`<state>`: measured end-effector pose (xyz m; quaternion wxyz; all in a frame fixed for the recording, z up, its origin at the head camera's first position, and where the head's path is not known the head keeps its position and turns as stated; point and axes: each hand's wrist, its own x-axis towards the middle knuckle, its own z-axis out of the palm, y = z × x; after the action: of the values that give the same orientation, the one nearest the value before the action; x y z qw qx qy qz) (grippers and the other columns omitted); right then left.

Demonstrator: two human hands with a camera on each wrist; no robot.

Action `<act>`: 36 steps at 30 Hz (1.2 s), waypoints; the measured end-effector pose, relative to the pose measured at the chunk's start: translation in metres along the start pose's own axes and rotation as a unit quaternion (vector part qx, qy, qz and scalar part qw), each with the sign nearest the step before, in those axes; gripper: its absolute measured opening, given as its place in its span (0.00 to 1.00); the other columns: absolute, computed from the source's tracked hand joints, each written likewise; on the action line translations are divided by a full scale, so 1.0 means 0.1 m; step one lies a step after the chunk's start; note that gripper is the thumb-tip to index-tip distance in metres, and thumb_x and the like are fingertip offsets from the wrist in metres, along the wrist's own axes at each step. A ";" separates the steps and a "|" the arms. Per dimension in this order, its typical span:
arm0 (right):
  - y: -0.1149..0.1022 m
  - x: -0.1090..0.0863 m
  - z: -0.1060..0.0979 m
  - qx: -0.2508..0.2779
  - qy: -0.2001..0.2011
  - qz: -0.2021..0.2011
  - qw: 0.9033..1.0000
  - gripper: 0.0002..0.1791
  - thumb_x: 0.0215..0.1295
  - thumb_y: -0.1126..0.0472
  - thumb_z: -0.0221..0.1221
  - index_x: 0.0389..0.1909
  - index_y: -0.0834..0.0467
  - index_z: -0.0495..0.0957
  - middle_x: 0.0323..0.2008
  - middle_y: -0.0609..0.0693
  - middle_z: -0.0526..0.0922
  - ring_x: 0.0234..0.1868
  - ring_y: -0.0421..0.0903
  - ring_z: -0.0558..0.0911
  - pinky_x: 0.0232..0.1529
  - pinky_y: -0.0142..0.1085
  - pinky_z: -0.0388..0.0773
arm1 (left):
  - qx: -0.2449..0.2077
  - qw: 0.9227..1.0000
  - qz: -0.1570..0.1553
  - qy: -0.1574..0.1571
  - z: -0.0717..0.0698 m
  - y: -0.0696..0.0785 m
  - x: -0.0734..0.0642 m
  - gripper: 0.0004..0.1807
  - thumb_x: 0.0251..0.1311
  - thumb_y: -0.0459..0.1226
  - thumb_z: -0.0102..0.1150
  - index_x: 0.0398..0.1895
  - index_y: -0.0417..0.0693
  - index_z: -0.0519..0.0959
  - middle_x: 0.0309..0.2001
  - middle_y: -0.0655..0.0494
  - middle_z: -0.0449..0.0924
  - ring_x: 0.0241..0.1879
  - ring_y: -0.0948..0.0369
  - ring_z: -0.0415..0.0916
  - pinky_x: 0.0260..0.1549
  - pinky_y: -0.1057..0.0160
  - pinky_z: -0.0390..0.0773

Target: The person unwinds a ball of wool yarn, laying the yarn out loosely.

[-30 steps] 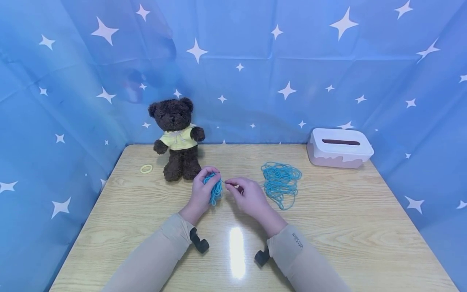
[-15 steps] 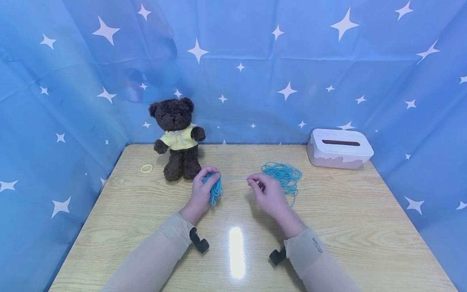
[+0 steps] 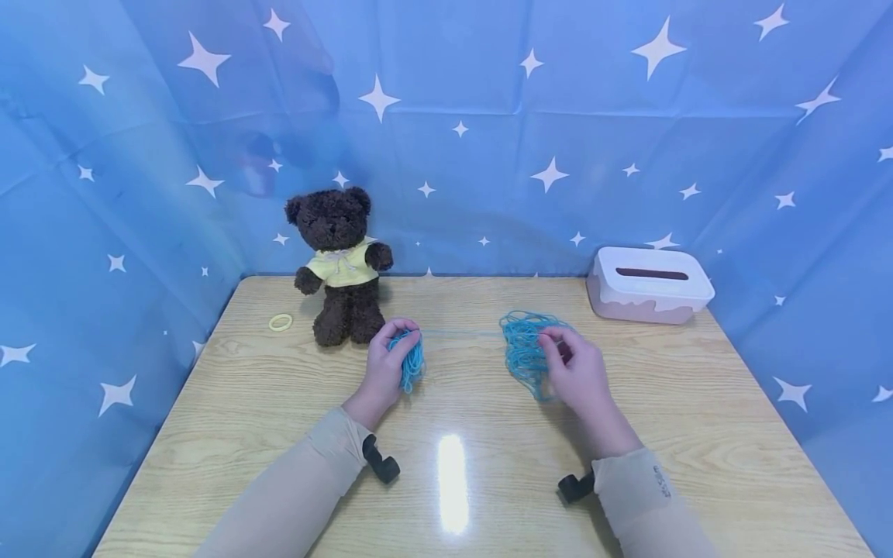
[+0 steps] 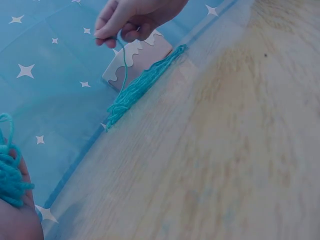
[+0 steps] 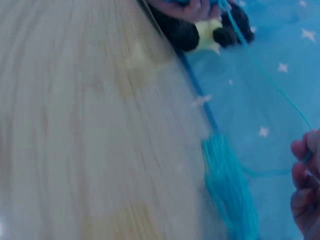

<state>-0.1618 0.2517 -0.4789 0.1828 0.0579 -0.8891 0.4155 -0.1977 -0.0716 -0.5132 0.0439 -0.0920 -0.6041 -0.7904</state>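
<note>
My left hand (image 3: pixel 380 370) grips a bundle of turquoise yarn (image 3: pixel 413 363), its loops showing past the fingers. From that bundle a thin strand (image 3: pixel 460 333) runs nearly straight across to my right hand (image 3: pixel 580 376), which pinches it between thumb and forefinger. Beneath and beside the right hand, a loose pile of the same yarn (image 3: pixel 522 349) lies on the table, partly covered by the fingers in the head view. In the left wrist view a strand (image 4: pixel 124 70) drops from the right fingertips to the pile. The right wrist view shows the strand (image 5: pixel 272 80) rising toward the left hand.
A brown teddy bear (image 3: pixel 333 221) in a yellow shirt stands just beyond the left hand. Pale yellow rings (image 3: pixel 281 322) lie to its left. A white and pinkish tissue box (image 3: pixel 652 288) stands at the table's back right corner, before a blue star-patterned curtain (image 3: pixel 453 155).
My right hand has moved right, away from the left hand and over to the pile, drawing out a longer strand. The left hand stays where it was, still gripping the bundle.
</note>
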 end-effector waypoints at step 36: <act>0.09 -0.01 -0.12 -0.098 0.005 0.035 0.995 0.11 0.78 0.60 0.63 0.52 0.62 0.87 0.45 0.59 0.87 0.33 0.48 0.82 0.36 0.35 0.76 | -0.003 1.000 0.001 0.004 0.00 0.00 0.00 0.14 0.78 0.34 0.58 0.52 0.26 0.76 0.37 0.62 0.80 0.31 0.67 0.75 0.33 0.72 0.77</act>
<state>-0.1601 0.2670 -0.4785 0.1779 0.0064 -0.9260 0.3330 -0.1981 -0.0718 -0.5135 0.0466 -0.0897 -0.6012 -0.7926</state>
